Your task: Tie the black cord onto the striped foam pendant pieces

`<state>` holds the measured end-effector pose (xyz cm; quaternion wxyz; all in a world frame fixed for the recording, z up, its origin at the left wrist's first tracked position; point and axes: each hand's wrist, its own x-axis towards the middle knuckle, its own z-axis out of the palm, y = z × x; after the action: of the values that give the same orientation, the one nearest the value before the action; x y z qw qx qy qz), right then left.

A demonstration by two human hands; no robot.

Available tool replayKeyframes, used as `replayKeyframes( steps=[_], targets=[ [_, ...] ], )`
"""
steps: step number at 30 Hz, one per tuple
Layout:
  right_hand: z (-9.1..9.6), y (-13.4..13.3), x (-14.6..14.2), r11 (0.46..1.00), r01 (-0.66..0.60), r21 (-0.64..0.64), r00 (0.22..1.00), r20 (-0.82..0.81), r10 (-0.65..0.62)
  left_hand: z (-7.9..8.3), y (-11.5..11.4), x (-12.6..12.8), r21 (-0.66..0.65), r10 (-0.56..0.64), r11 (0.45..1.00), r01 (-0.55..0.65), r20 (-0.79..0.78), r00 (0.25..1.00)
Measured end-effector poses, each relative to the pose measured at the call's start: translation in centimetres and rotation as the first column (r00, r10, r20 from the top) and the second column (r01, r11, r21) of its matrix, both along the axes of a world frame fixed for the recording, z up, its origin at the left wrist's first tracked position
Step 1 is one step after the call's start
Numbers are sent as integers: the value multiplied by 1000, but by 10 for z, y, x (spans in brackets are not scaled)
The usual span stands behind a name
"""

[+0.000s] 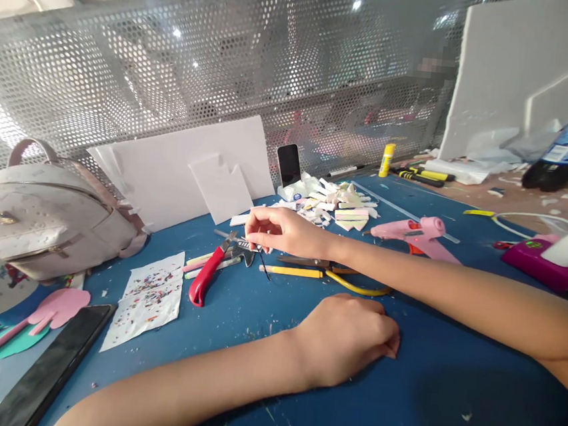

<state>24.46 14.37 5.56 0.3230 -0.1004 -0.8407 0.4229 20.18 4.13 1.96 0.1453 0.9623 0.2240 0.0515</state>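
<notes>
My right hand (287,232) reaches in from the right with thumb and fingers pinched together. From its fingertips hangs a thin black strand (263,264), its lower end just above or touching the table. Below it, my left hand (352,340) rests on the blue table, back up, fingers curled under; anything in them is hidden. Close to the right fingertips are red-handled pliers (208,274), a dark metal tool head (246,255) and several pastel pens or sticks (204,259). A yellow pen (297,272) and yellow-handled scissors (357,285) lie between the two hands.
A pink glue gun (412,233) lies beyond the right forearm. White foam scraps (340,202), a propped phone (289,164) and a glue stick (386,160) stand or lie behind. At left are a backpack (47,217), a speckled paper (149,300) and a black tablet-like slab (55,365).
</notes>
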Motion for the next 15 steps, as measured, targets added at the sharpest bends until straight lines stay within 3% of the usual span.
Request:
replayKeyframes(
  steps=[5,9,15],
  targets=[
    [-1,0,0,1000,-5,-2,1000,2,5,3,-1,-21,-23,76,997,-76,3,997],
    [-3,0,-1,1000,-4,4,1000,4,4,4,-9,-55,-46,176,984,-175,27,984],
    [-5,-1,-2,1000,2,-5,1000,30,-2,7,-24,-129,-159,460,878,-451,21,888]
  ],
)
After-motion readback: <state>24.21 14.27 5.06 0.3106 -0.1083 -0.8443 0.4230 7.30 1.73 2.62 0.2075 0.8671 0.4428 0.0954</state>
